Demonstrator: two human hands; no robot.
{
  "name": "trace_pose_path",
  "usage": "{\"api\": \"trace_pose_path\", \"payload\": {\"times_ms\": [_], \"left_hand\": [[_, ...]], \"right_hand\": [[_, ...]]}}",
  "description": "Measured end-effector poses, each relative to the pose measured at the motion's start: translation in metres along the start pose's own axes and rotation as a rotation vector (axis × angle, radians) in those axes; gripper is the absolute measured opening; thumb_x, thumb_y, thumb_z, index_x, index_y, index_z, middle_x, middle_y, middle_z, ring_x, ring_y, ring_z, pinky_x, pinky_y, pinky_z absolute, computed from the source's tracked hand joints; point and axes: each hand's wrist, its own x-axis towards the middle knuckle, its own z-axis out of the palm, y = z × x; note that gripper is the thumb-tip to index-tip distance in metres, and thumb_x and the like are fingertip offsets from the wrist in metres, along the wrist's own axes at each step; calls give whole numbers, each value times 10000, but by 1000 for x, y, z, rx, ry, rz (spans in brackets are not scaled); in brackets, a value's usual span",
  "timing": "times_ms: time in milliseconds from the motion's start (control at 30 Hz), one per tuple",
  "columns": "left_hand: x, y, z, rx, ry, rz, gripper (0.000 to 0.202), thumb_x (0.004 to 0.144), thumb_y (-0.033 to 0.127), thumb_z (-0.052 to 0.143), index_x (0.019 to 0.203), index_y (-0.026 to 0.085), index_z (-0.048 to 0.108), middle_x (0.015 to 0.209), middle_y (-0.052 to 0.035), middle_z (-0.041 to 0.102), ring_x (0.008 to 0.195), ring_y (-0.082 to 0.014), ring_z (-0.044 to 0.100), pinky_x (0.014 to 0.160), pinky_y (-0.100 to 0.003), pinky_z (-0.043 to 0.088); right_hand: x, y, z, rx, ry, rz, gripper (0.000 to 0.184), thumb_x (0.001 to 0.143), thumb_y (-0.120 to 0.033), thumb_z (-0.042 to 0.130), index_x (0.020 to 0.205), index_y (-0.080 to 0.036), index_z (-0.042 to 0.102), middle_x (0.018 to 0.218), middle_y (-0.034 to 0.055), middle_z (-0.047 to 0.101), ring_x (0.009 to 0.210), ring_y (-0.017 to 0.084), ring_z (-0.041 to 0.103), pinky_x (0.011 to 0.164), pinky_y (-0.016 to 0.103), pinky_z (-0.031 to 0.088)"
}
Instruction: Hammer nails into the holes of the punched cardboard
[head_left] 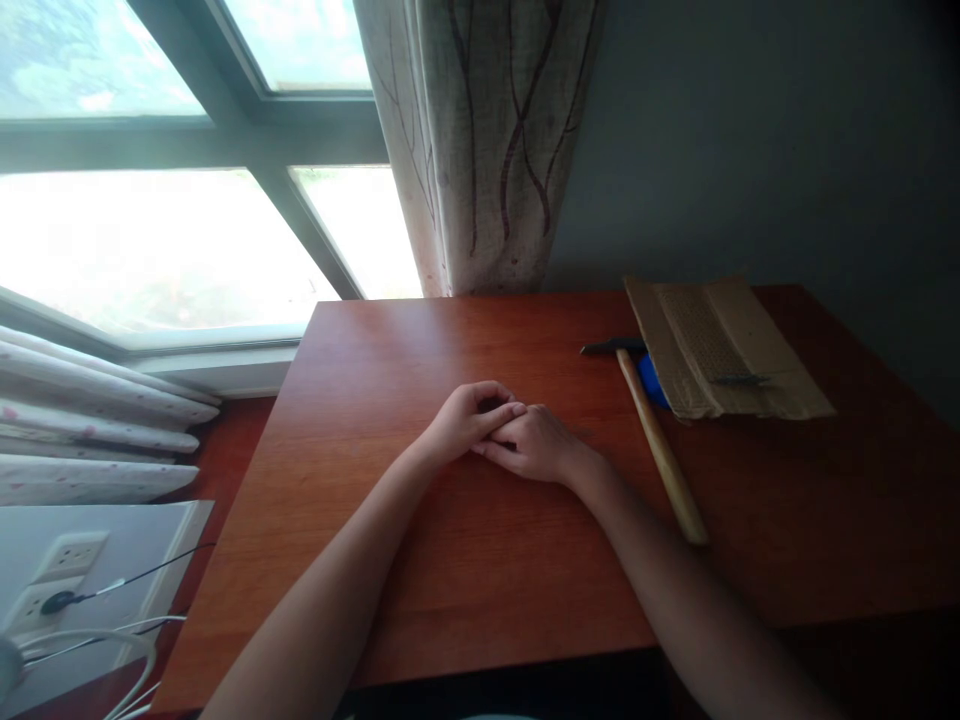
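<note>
While the two bare hands meet above the middle of a reddish-brown wooden tabletop (337, 530), the left hand (459, 425) lays its thumb across the fingers of the right hand (546, 442); the fingers of both are loosely bent and overlapping, and they have hold only of each other; how far each palm is closed cannot be told.

To the right of the hands, and apart from them, lies a hammer with a pale wooden handle and a dark metal head (664, 460); its handle slants toward the near edge, its head lies at the far end, and the right forearm passes near the handle's butt.

Just beside the handle, a bright blue object (651, 378) shows partly from under a creased sheet of brown corrugated cardboard (675, 345); on that sheet rests a small cluster of thin, dark grey pieces (739, 380), too small to identify; beyond the far edge hangs a pale curtain with dark wavy lines (502, 150), beside a grey-framed window (292, 135).
</note>
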Motion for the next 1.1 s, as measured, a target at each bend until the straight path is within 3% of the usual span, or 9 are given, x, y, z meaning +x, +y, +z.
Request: {"api": "trace_pose_path", "payload": {"times_ms": [167,400,767,1100], "left_hand": [[-1,0,0,0,9,57,298,843,432,744,883,137,748,867,-61,725,837,-189,636,761,-271,504],[-1,0,-1,-29,13,0,359,801,480,788,798,132,697,735,-19,645,700,-143,562,621,-233,440],[1,-7,-2,-98,23,14,396,777,476,827,715,134,636,736,-25,643,688,-133,561,639,-244,450],[1,-8,-2,-192,3,38,394,765,435,850,676,139,607,708,-11,628,662,-117,556,622,-241,436]], "right_hand": [[0,0,0,-8,11,-1,383,985,-491,604,838,-224,835,823,82,812,711,198,716,654,310,403],[0,-3,-3,-19,-5,9,399,995,-477,593,800,-218,825,788,77,801,672,183,691,639,307,381],[0,-2,2,54,24,-3,418,995,-447,600,710,-201,783,681,55,738,611,154,606,617,298,333],[0,-5,1,292,48,-2,505,984,-435,605,553,-172,615,528,-17,522,553,109,441,590,270,315]]}}
